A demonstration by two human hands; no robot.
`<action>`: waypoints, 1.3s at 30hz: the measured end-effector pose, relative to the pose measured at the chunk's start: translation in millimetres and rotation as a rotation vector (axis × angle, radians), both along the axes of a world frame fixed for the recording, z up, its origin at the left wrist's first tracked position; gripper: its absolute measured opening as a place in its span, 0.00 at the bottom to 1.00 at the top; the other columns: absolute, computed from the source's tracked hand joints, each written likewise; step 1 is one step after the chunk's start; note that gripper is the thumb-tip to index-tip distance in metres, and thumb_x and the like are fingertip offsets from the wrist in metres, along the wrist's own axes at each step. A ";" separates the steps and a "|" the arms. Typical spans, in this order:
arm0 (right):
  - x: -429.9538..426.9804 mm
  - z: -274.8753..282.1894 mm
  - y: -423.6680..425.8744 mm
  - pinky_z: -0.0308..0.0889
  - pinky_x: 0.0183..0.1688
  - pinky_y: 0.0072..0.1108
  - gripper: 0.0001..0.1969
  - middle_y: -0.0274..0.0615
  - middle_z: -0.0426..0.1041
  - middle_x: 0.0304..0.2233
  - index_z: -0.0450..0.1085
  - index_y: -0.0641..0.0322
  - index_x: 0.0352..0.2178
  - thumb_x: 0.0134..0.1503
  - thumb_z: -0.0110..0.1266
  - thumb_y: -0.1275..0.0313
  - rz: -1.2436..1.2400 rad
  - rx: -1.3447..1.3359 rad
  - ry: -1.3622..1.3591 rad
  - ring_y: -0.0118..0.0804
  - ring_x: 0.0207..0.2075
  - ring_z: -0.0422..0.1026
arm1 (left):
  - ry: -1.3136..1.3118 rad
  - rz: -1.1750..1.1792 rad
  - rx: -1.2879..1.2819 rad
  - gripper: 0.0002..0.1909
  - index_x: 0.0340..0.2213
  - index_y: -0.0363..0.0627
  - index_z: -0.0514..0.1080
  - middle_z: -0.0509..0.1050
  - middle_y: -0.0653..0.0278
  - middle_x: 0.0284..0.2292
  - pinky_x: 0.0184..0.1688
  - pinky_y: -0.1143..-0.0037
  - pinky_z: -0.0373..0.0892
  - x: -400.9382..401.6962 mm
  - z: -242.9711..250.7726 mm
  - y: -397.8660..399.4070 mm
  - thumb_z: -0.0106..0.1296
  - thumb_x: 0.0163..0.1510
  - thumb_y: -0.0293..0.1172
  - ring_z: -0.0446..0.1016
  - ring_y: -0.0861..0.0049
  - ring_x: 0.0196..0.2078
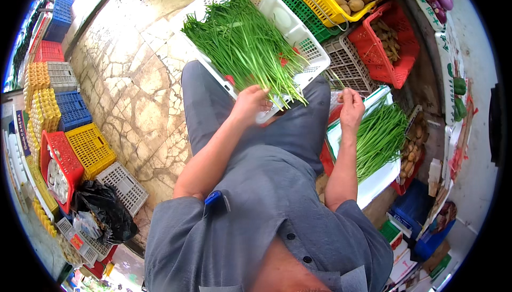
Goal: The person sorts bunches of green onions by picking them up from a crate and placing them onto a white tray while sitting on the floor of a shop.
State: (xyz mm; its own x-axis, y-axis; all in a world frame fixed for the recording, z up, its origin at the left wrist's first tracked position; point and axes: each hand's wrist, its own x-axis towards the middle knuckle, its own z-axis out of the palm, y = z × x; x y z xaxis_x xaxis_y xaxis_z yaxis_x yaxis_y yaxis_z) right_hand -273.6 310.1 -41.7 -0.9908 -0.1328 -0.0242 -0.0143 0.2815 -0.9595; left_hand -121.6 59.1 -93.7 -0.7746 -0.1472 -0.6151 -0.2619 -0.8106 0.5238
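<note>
A white plastic basket [316, 51] rests at my knees, with a thick layer of green chives [244, 39] in it, their pale stem ends towards me. My left hand [252, 102] is at the basket's near edge, beside the stem ends; its fingers are bent, and whether they grip a stem is unclear. Over to the right, my right hand [351, 106] has thumb and fingers pinched together on a thin chive stem [338, 79] that points up and left. Below and right of that hand, more chives [380, 140] lie in a white foam box [376, 188].
A yellow crate of potatoes [330, 11], a green crate [298, 9] and a red crate of ginger [404, 63] stand ahead and right. Stacked egg trays [44, 112], a yellow crate [91, 150] and a black plastic bag [106, 208] are at the left, beyond the stone floor [132, 80].
</note>
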 end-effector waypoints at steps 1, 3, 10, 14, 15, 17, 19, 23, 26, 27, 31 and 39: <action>-5.3 -6.9 9.8 0.66 0.35 0.23 0.17 0.45 0.73 0.26 0.68 0.70 0.42 0.56 0.54 0.66 0.006 0.430 0.103 0.35 0.28 0.71 | 0.005 0.004 0.020 0.12 0.39 0.37 0.68 0.71 0.63 0.27 0.27 0.80 0.68 -0.2 1.4 1.6 0.50 0.56 0.31 0.70 0.80 0.25; -9.0 -20.7 23.7 0.67 0.38 0.27 0.23 0.50 0.73 0.28 0.66 0.71 0.46 0.55 0.55 0.63 0.013 0.860 0.208 0.41 0.30 0.72 | 0.021 -0.010 0.014 0.12 0.40 0.37 0.68 0.71 0.64 0.27 0.28 0.80 0.68 0.4 1.2 3.0 0.49 0.56 0.31 0.70 0.80 0.25; 59.6 0.5 -61.5 0.67 0.30 0.15 0.13 0.38 0.75 0.27 0.70 0.70 0.41 0.57 0.53 0.70 0.393 0.172 -0.292 0.25 0.24 0.72 | 0.048 -0.068 0.013 0.13 0.40 0.37 0.69 0.71 0.65 0.28 0.31 0.79 0.68 2.1 -11.7 2.6 0.47 0.58 0.33 0.70 0.81 0.27; 86.9 -8.9 -92.8 0.63 0.24 0.21 0.13 0.37 0.72 0.19 0.72 0.70 0.30 0.56 0.50 0.67 0.493 0.251 -0.389 0.26 0.20 0.68 | 0.063 -0.078 -0.019 0.13 0.39 0.36 0.68 0.71 0.64 0.28 0.31 0.78 0.69 2.0 -7.4 2.9 0.48 0.58 0.34 0.70 0.79 0.27; 88.6 -13.2 -94.7 0.63 0.25 0.21 0.13 0.38 0.71 0.18 0.71 0.70 0.29 0.55 0.49 0.67 0.494 0.248 -0.385 0.26 0.20 0.68 | 0.043 -0.065 -0.013 0.13 0.38 0.35 0.68 0.71 0.64 0.27 0.31 0.78 0.69 2.4 -8.9 2.1 0.48 0.58 0.35 0.70 0.79 0.27; 90.3 -21.8 -96.0 0.63 0.25 0.22 0.12 0.39 0.71 0.18 0.71 0.70 0.28 0.55 0.50 0.67 0.450 0.216 -0.421 0.27 0.20 0.68 | 0.024 -0.051 -0.006 0.14 0.37 0.34 0.68 0.71 0.63 0.27 0.30 0.77 0.69 3.2 -11.8 1.9 0.49 0.57 0.35 0.70 0.79 0.27; 90.9 -26.7 -96.6 0.63 0.26 0.23 0.12 0.41 0.70 0.17 0.71 0.69 0.28 0.55 0.50 0.67 0.405 0.184 -0.457 0.28 0.20 0.68 | 0.005 0.023 0.044 0.13 0.33 0.33 0.68 0.71 0.62 0.25 0.30 0.77 0.69 3.0 -8.0 3.2 0.50 0.56 0.35 0.70 0.78 0.26; 97.2 -21.2 -99.0 0.65 0.27 0.28 0.12 0.49 0.71 0.19 0.70 0.69 0.27 0.54 0.49 0.67 0.414 0.317 -0.221 0.39 0.21 0.71 | 0.038 -0.179 -0.086 0.08 0.30 0.36 0.71 0.73 0.63 0.26 0.28 0.79 0.70 3.8 -1.7 7.6 0.52 0.55 0.30 0.72 0.80 0.25; 102.4 -20.9 -98.2 0.65 0.28 0.30 0.13 0.53 0.72 0.21 0.70 0.68 0.27 0.54 0.49 0.66 0.426 0.365 -0.139 0.46 0.23 0.73 | 0.012 -0.187 -0.190 0.07 0.29 0.36 0.71 0.73 0.63 0.25 0.26 0.80 0.69 4.5 -4.7 8.7 0.54 0.54 0.29 0.72 0.80 0.24; 103.7 -21.0 -98.5 0.65 0.28 0.31 0.13 0.54 0.72 0.21 0.70 0.68 0.27 0.54 0.49 0.66 0.434 0.368 -0.113 0.48 0.24 0.73 | 0.003 -0.161 -0.174 0.07 0.29 0.36 0.71 0.73 0.63 0.24 0.26 0.80 0.69 4.8 -6.8 7.9 0.54 0.53 0.29 0.71 0.80 0.23; 105.2 -11.1 -95.5 0.65 0.27 0.31 0.13 0.53 0.72 0.20 0.70 0.68 0.28 0.54 0.50 0.66 0.437 0.324 -0.106 0.47 0.23 0.73 | -0.056 -0.121 -0.202 0.12 0.30 0.32 0.70 0.71 0.61 0.24 0.28 0.78 0.69 3.9 -11.1 0.0 0.54 0.53 0.32 0.71 0.78 0.25; 108.7 12.4 -69.4 0.62 0.23 0.24 0.10 0.44 0.68 0.16 0.69 0.68 0.27 0.55 0.50 0.69 0.451 0.327 -0.152 0.31 0.17 0.68 | -0.035 0.031 -0.157 0.11 0.33 0.33 0.70 0.70 0.63 0.22 0.27 0.78 0.68 -5.8 -7.9 -10.6 0.52 0.53 0.31 0.70 0.78 0.23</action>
State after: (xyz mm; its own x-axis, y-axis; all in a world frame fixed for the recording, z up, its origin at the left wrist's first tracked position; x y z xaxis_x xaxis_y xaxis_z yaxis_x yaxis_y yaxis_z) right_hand -164.9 240.7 -29.3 -0.8200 -0.5033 -0.2727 -0.0706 0.5616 -0.8244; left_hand -127.5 48.5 -101.6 -0.7463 -0.2674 -0.6095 -0.2583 -0.7276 0.6355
